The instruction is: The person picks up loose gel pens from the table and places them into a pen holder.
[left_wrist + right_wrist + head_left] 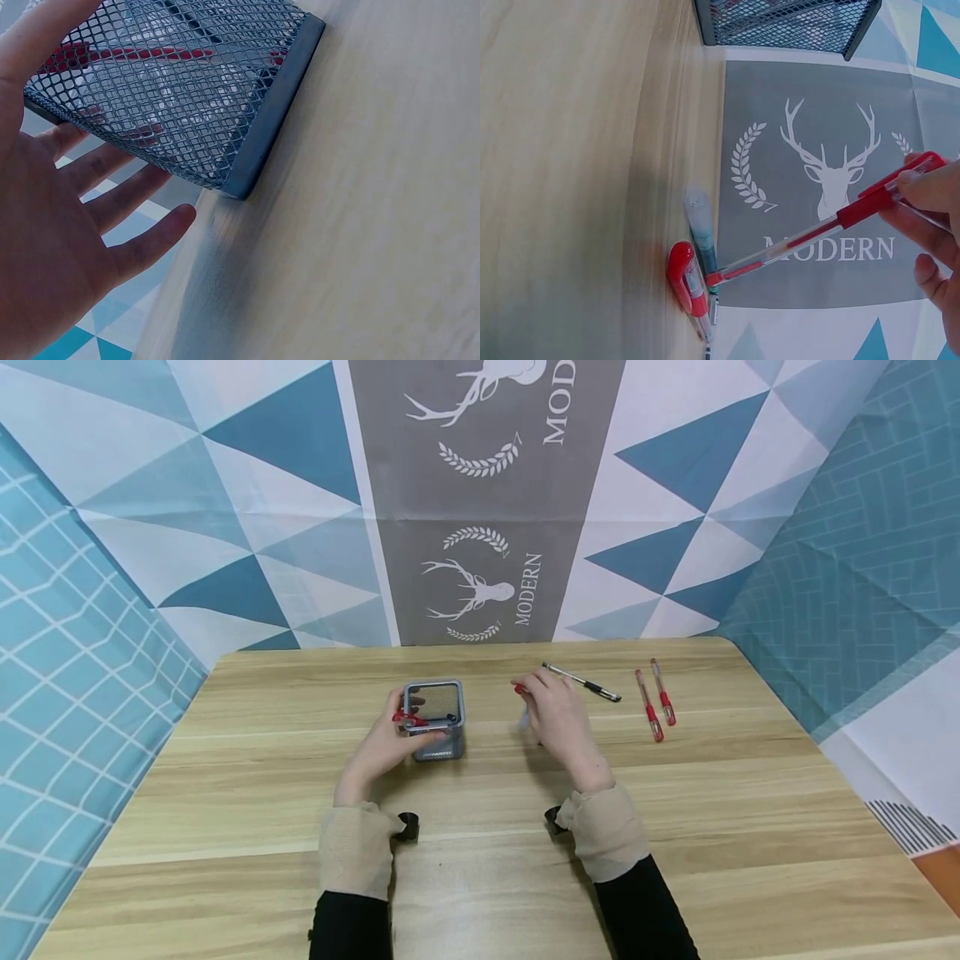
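My left hand (378,750) holds a dark wire-mesh pen holder (441,748), thumb across its near side and fingers behind it. In the left wrist view the fingers spread along the mesh, the little finger (161,236) apart from it. Inside the holder lie a red pen (150,54) and something black. To its right, above the table, my right hand (558,714) pinches another red pen (866,206) by its capped end. That pen slants down, its far end overlapping a slim pale and blue-green object (697,214) in the right wrist view.
Beyond the right hand a black pen (581,682) lies on the wooden table (262,760). Two red pens (648,706) lie side by side farther right. Patterned cloth (480,502) hangs behind the table's back edge.
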Demonstrator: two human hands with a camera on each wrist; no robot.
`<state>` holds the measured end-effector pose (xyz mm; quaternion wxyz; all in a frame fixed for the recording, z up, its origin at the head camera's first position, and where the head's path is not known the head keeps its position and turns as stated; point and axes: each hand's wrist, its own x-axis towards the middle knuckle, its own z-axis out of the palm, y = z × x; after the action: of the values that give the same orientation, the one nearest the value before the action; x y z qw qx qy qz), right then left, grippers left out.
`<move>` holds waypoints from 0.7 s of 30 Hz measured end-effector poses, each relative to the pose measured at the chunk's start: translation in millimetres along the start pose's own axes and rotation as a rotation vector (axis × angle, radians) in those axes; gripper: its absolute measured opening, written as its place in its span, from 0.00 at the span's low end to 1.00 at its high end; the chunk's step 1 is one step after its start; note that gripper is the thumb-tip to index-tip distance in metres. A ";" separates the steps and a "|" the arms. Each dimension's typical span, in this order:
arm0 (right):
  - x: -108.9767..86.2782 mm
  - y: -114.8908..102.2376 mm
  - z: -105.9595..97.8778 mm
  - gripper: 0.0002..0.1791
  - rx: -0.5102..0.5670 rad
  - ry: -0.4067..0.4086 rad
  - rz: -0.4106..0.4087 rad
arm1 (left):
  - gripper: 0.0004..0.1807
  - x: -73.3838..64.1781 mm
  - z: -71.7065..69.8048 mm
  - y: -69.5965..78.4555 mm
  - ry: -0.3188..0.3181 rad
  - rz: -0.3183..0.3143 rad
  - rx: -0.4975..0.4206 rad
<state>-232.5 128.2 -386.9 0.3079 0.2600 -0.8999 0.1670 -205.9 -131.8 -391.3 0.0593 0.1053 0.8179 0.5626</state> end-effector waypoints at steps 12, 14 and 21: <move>4.1 -5.7 -6.9 0.13 0.051 0.115 -0.048 | 0.47 -0.9 0.4 0.9 -0.003 -0.003 0.005; 4.2 -6.4 -8.1 0.15 0.060 0.132 -0.048 | 0.47 -0.8 0.4 1.3 -0.002 -0.004 0.005; 5.3 -9.2 -11.2 0.22 0.079 0.194 -0.049 | 0.47 -0.4 0.3 0.8 0.000 -0.008 -0.001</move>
<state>-225.6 124.0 -373.7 0.3871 0.2764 -0.8519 0.2192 -205.4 -131.4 -390.7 0.0617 0.1018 0.8181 0.5626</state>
